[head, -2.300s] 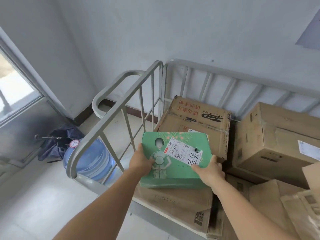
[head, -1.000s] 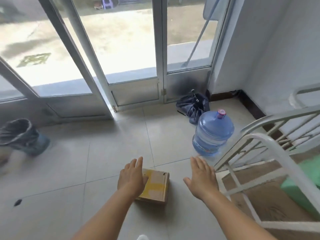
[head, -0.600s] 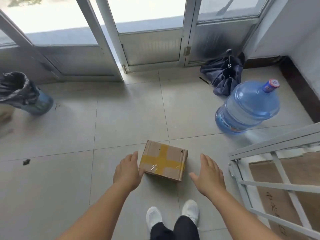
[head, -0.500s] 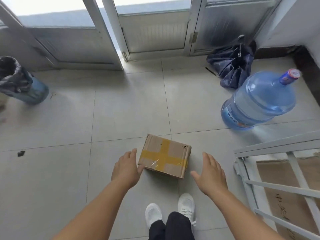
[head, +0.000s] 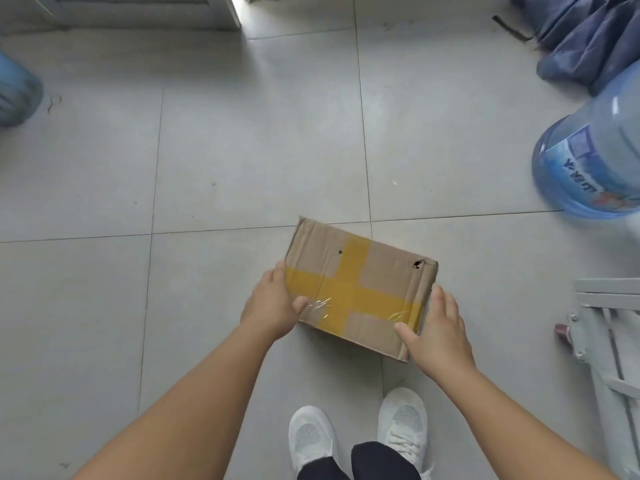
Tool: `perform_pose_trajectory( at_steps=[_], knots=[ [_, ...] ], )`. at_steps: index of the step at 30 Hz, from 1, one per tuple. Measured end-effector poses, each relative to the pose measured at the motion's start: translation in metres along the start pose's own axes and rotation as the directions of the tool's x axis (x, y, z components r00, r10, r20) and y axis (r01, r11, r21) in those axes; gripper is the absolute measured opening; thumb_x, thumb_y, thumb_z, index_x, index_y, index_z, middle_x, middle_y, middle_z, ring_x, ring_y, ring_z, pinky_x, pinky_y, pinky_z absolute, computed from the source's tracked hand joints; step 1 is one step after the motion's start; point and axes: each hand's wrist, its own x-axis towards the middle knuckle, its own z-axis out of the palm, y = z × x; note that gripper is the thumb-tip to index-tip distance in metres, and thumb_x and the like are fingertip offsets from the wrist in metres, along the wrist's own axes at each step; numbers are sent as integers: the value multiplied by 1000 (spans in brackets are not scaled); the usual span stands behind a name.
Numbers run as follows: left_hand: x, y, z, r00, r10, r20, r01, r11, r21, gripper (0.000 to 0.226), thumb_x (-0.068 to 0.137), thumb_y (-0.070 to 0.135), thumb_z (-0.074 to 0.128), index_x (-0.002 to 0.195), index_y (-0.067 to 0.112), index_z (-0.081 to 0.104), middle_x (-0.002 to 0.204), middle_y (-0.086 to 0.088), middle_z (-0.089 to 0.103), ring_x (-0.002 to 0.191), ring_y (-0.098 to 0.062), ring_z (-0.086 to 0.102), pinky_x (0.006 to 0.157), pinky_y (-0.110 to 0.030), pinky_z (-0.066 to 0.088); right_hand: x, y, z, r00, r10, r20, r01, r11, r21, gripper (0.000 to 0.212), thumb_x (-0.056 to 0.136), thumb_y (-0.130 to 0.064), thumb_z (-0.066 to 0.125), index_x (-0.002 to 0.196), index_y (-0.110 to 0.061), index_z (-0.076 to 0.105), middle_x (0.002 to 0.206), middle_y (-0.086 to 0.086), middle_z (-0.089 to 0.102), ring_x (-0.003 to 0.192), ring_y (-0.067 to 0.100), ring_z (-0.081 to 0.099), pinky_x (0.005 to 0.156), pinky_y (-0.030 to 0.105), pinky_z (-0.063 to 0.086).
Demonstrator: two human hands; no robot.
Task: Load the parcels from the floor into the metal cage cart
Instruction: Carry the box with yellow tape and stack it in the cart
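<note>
A small brown cardboard parcel [head: 360,289] with a yellow tape cross lies on the grey tiled floor in front of my feet. My left hand [head: 273,306] grips its left end, thumb on the top face and fingers down the side. At the right end my right hand [head: 436,330] holds the near corner, thumb on top and fingers along the side. Only a grey corner of the metal cage cart [head: 606,327] shows at the right edge; its load is out of view.
A big blue water bottle [head: 588,161] lies on the floor at the right. A dark folded umbrella [head: 581,39] sits behind it. A blue bin [head: 14,95] is at the far left. My white shoes [head: 311,438] stand just below the parcel.
I let go of the green box in the cart and turned to the floor. My hands, held open either side of the taped parcel, have now closed in and taken hold of its two ends.
</note>
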Motion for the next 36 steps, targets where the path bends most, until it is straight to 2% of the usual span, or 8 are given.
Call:
perform_pose_trajectory(
  at_steps=[4, 9, 14, 17, 22, 27, 32, 36],
  knots=[
    [33, -4, 25, 999, -47, -7, 46, 997, -63, 87, 89, 38, 63, 152, 16, 7, 146, -6, 35, 131, -27, 41, 100, -40, 38, 33, 10, 26, 999, 38, 9, -39, 997, 63, 105, 88, -43, 66, 155, -17, -12, 164, 3, -2, 148, 27, 15, 115, 42, 25],
    [55, -8, 40, 995, -99, -33, 95, 989, -113, 80, 79, 35, 73, 140, 15, 26, 131, -8, 44, 116, -30, 51, 89, -41, 46, 53, 13, 46, 997, 78, 28, -82, 977, 195, 110, 87, -38, 69, 153, -22, -18, 163, 3, 8, 143, 28, 30, 108, 42, 34],
    [35, -1, 32, 995, -79, -65, 68, 985, -158, 89, 76, 34, 76, 146, 20, 23, 135, -3, 42, 120, -27, 49, 91, -38, 43, 41, 16, 34, 994, 110, -2, -105, 952, 286, 111, 85, -36, 72, 155, -25, -14, 161, 3, 14, 141, 27, 34, 105, 40, 36],
    [2, 9, 9, 994, -57, -94, 36, 976, -216, 90, 75, 33, 77, 147, 24, 23, 134, 1, 41, 119, -23, 48, 89, -34, 42, 13, 14, 5, 994, 104, -42, -84, 941, 326, 110, 84, -34, 74, 156, -27, -9, 161, 3, 17, 140, 26, 35, 104, 41, 37],
    [-68, 48, -50, 986, -12, -169, -43, 949, -313, 86, 76, 30, 75, 145, 27, 25, 122, 10, 39, 98, -10, 44, 79, -28, 39, -46, 0, -64, 982, 119, -146, -51, 912, 406, 108, 83, -28, 75, 156, -29, -5, 159, 2, 20, 137, 29, 38, 101, 45, 39],
    [-133, 92, -122, 959, 44, -278, -146, 923, -355, 88, 78, 28, 75, 149, 26, 21, 133, 8, 39, 112, -12, 46, 85, -26, 39, -107, -21, -147, 958, 121, -260, 15, 885, 466, 110, 81, -26, 77, 156, -29, -4, 156, 5, 26, 133, 32, 42, 99, 46, 41],
    [-199, 128, -193, 912, 140, -384, -287, 889, -357, 87, 79, 27, 75, 148, 27, 22, 128, 6, 40, 101, -9, 42, 85, -28, 42, -176, -43, -222, 912, 116, -393, 114, 850, 515, 104, 77, -26, 79, 153, -25, 8, 149, 8, 35, 127, 33, 48, 97, 46, 45],
    [-256, 148, -243, 850, 238, -470, -422, 842, -337, 85, 79, 25, 76, 147, 26, 24, 126, 6, 40, 103, -11, 44, 85, -29, 43, -241, -56, -269, 867, 102, -488, 208, 816, 539, 107, 81, -26, 76, 156, -24, 0, 156, 5, 27, 133, 30, 42, 100, 43, 40]
  ],
)
